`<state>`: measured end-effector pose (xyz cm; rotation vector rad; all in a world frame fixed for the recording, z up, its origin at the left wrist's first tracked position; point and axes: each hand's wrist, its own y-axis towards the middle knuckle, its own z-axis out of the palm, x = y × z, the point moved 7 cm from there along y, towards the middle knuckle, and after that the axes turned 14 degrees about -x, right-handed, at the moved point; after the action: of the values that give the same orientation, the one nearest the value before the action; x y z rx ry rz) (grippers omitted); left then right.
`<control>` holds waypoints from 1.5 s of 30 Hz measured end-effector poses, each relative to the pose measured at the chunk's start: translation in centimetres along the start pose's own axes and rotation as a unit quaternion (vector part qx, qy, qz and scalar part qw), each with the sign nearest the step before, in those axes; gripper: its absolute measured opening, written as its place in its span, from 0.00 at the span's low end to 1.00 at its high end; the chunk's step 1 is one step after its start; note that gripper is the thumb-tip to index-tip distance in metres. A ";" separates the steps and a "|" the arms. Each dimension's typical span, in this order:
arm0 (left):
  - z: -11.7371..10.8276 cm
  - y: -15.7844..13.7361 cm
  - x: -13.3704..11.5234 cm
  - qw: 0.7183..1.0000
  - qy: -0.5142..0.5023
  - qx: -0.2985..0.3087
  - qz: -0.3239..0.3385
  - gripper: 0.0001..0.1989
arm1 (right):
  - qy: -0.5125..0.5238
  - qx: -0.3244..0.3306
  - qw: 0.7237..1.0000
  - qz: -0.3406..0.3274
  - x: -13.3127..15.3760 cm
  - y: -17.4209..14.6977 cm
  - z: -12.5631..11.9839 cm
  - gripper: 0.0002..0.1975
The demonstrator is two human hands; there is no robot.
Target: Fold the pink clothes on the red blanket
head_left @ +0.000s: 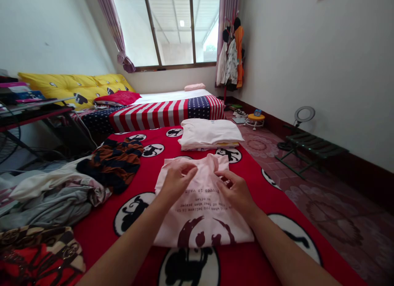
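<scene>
A pale pink T-shirt (200, 214) with dark printed text and a maroon design lies flat on the red bedspread (261, 253) in front of me. My left hand (176, 183) pinches the fabric near the shirt's upper left. My right hand (235, 191) grips a fold of the same shirt near its upper right. A stack of folded white and cream garments (209, 134) sits just beyond the shirt.
A heap of unfolded clothes (61, 187), with a brown and navy striped piece (115, 158), lies to the left. Beyond are a flag-patterned bed (160, 113), a dark desk (33, 113) at left, a clothes rack (232, 58), a folding stool (310, 144) and a ring light (304, 115) by the right wall.
</scene>
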<state>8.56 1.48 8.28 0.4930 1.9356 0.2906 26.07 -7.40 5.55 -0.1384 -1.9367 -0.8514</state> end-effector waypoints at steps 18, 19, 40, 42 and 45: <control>3.7 3.2 -1.8 0.988 0.108 0.090 0.058 0.04 | -0.107 0.120 0.963 -0.214 3.5 -2.2 2.3 0.10; 4.2 3.5 -1.8 0.992 0.067 0.094 0.046 0.03 | -0.118 0.114 0.964 -0.208 3.4 -2.2 2.2 0.11; -10.6 -8.1 3.4 0.917 0.386 0.057 -0.085 0.15 | -0.123 -0.048 0.982 0.134 -3.1 0.5 -1.3 0.25; -10.9 -9.4 4.1 0.909 0.393 0.075 -0.116 0.16 | -0.132 -0.040 0.984 0.109 -2.8 0.6 -1.2 0.28; -10.1 -10.6 4.3 0.934 0.331 0.085 -0.103 0.11 | -0.106 -0.045 0.989 0.095 -3.2 0.6 -1.2 0.27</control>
<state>-4.34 -5.71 4.38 0.3151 2.6665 0.1611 28.87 -6.88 3.55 -0.4776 -2.0430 -0.8234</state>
